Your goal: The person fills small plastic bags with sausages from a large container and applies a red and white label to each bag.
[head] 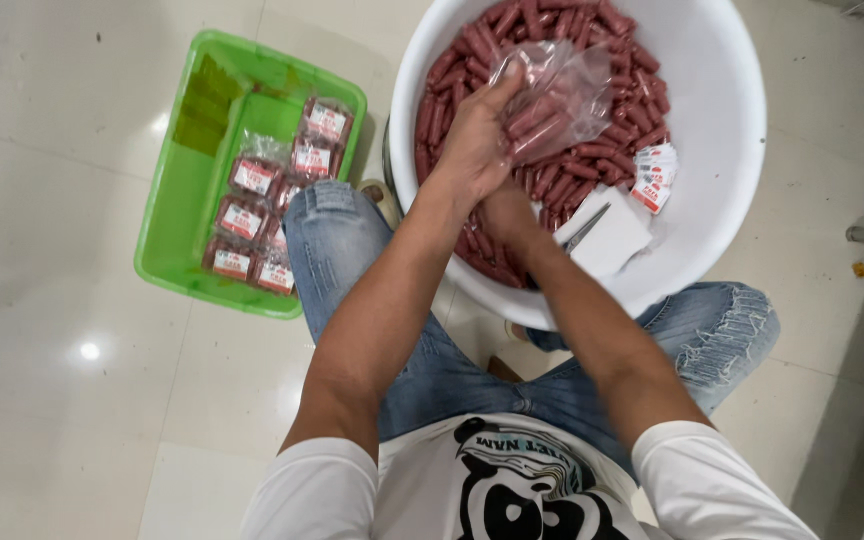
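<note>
Clear plastic bag [562, 95], part-filled with red sausages, upper centre of frame, held above the white basin [722, 130]. Left hand [477, 140] grips the bag at its mouth, fingers pinched on the plastic. Right hand [500, 215] sits lower, under the left wrist, down among the loose sausages [592, 170]; its grip is hidden, cannot tell. Stack of small labels [655, 178] and a white box [607, 238] lie at the basin's right side. Green tub [187, 180], left of frame on the tiled floor [52, 400], holds sealed, labelled sausage packs [252, 220].
</note>
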